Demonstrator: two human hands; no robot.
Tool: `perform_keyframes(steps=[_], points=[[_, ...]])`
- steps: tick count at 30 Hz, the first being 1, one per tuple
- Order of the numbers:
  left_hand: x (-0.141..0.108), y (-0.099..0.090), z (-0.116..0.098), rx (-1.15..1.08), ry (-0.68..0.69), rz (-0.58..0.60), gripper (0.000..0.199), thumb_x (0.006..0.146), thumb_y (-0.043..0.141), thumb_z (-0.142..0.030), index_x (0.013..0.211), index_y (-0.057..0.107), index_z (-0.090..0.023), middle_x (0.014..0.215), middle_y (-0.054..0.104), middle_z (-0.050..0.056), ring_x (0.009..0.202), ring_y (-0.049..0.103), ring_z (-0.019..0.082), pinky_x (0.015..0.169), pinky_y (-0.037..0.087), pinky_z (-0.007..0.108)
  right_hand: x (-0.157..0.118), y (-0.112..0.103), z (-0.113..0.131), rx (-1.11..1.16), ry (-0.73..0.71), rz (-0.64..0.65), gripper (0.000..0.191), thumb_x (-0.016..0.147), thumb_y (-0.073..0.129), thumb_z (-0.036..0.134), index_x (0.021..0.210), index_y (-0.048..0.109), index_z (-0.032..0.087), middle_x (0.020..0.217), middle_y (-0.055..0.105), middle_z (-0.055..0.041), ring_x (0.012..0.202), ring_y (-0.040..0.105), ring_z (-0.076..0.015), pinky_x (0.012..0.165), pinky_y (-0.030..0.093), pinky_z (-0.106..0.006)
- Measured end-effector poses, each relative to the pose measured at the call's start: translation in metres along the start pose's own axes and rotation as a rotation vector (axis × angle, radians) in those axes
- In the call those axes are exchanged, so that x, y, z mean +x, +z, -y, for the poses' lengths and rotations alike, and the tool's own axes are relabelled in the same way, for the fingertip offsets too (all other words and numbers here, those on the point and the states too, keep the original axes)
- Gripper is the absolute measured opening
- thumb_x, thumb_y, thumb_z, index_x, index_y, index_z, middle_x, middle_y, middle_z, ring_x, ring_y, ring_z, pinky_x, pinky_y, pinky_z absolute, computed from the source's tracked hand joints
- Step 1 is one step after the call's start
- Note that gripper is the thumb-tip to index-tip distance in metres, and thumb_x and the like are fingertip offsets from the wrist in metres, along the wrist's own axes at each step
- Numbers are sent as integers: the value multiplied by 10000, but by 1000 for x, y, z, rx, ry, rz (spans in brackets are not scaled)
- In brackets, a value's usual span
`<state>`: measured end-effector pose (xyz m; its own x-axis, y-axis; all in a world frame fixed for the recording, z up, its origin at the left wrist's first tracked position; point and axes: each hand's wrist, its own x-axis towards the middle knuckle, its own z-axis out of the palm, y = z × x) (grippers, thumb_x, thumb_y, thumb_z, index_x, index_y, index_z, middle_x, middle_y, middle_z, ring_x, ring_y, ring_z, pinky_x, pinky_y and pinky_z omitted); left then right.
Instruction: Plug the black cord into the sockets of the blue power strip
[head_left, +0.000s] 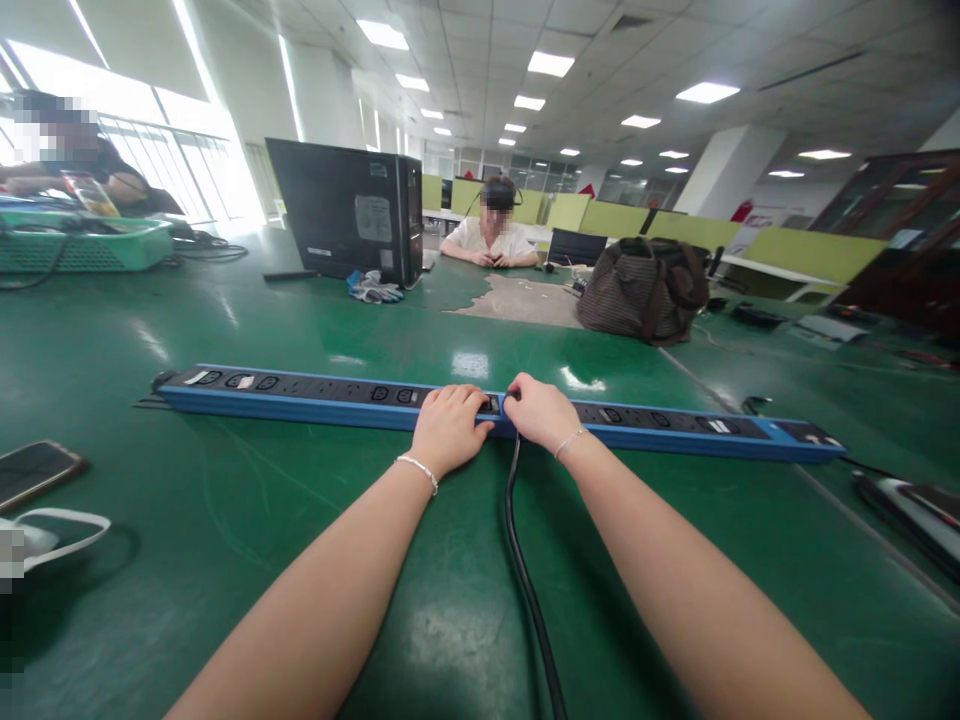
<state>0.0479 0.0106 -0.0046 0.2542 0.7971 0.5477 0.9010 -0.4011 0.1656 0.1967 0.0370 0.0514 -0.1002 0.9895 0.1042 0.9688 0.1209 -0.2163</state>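
A long blue power strip (352, 405) with a black socket face lies across the green table. My left hand (450, 425) grips it near the middle, fingers over the top and thumb at the front side. Just to the right, my right hand (544, 410) is closed on the end of a black power cord (525, 570), held against the strip's middle. The fingers hide most of that end, so I cannot tell whether it sits in a socket. From there the cord runs down toward me between my forearms.
Behind the strip stand a black computer case (345, 210), grey-blue gloves (375, 288) and a brown bag (641, 290). A green basket (90, 245) and a phone (37, 475) are on the left. One person (491, 235) sits opposite, another person (112, 165) at far left.
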Motion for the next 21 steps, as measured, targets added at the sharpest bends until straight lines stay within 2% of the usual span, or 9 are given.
perform_keyframes(steps=[15, 21], points=[[1, 0, -1, -29, -22, 25, 320, 775, 579, -384, 1053, 572, -227, 1152, 588, 49, 1082, 488, 227, 939, 343, 386, 3, 4, -7, -11, -77, -25, 273, 762, 421, 330, 931, 619, 249, 848, 676, -67, 795, 617, -241, 674, 421, -314], [0, 0, -2, -16, -22, 28, 326, 785, 565, -381, 1071, 562, -226, 1152, 586, 48, 1083, 486, 227, 933, 342, 385, 6, 3, -9, 17, -100, -21, 256, 745, 454, 322, 915, 627, 241, 838, 676, -55, 761, 607, -212, 649, 409, -285]])
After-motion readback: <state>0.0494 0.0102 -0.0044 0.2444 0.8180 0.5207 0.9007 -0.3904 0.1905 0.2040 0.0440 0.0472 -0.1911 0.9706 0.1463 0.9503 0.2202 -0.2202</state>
